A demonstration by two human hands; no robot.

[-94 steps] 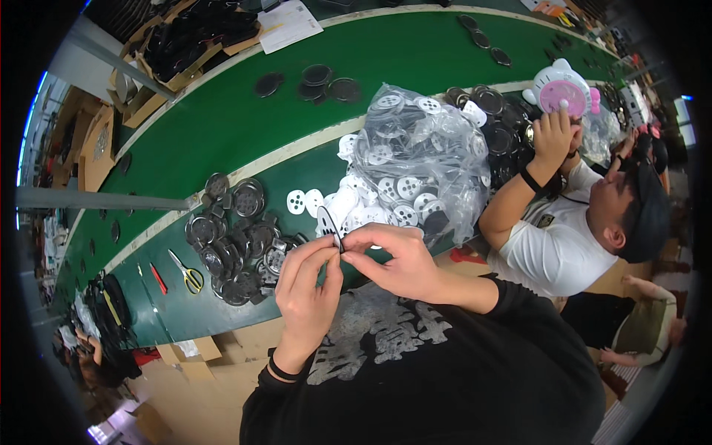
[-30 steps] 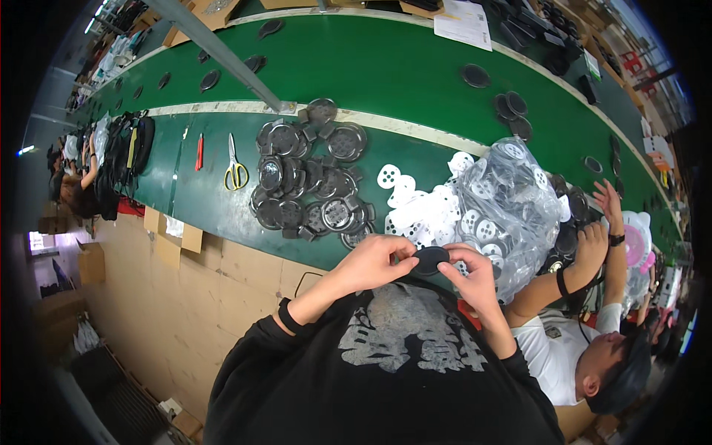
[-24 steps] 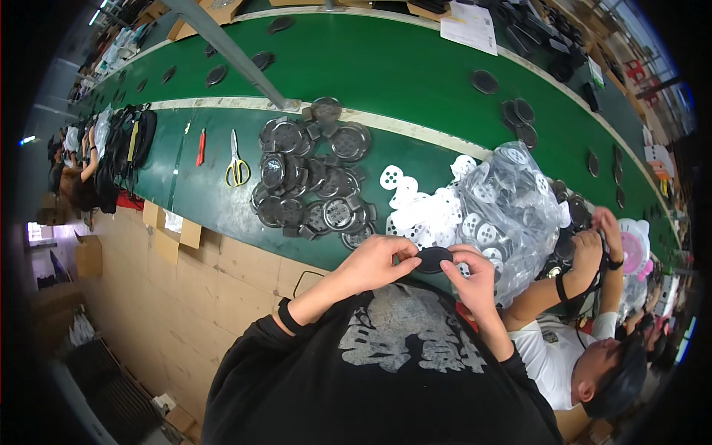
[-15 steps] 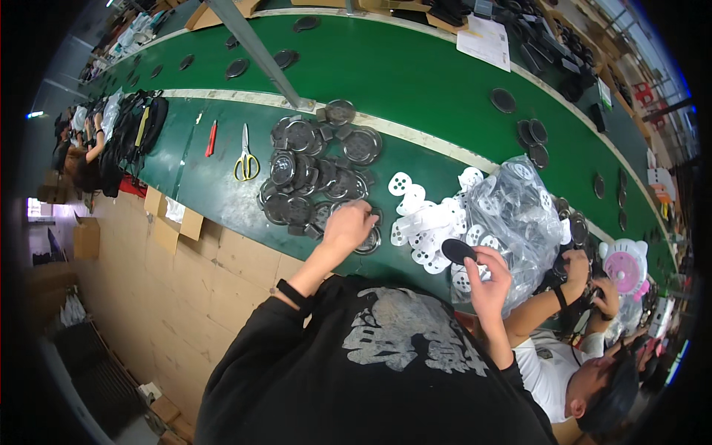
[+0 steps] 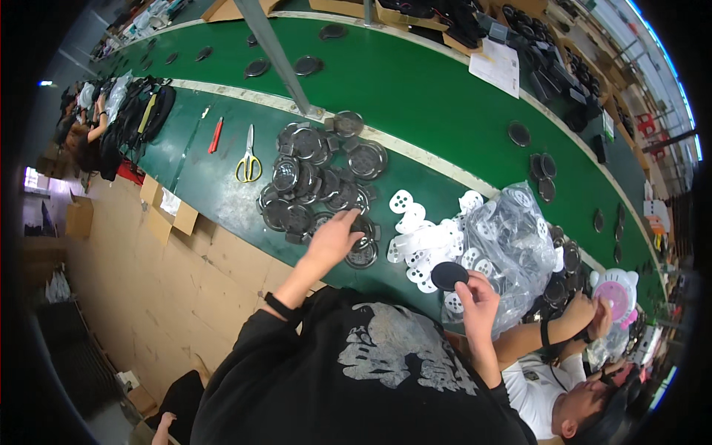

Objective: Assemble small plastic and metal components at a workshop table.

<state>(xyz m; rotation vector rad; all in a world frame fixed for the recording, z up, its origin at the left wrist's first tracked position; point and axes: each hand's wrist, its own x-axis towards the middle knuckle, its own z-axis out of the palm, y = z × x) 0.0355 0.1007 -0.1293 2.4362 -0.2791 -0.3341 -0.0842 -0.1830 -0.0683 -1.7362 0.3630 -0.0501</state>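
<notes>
My left hand (image 5: 332, 239) is at the near right edge of a pile of glossy black round cases (image 5: 308, 178) with small side tabs. Its bent fingers and thumb close about one black round case (image 5: 362, 231); part of that grip is hidden. In my right hand (image 5: 479, 298), a flat matte black disc (image 5: 449, 276) is pinched at its edge between thumb and fingers. Just beyond the disc lies a loose heap of white cards (image 5: 434, 241) with dark dots. A clear plastic bag (image 5: 508, 233) holding more such cards lies beside my right hand.
Yellow-handled scissors (image 5: 248, 165) and a red cutter (image 5: 216, 136) lie left of the pile. A metal post (image 5: 274, 55) rises behind it. Black discs (image 5: 519, 133) dot the green belt (image 5: 423, 96). At right, a co-worker's arms (image 5: 552, 330) are close, near a pink-and-white fan (image 5: 614, 297).
The view has shifted slightly. My left hand has edged back toward the left, its fingers still at the pile. My right hand has lowered a little and turned the disc's flat face more upward.
</notes>
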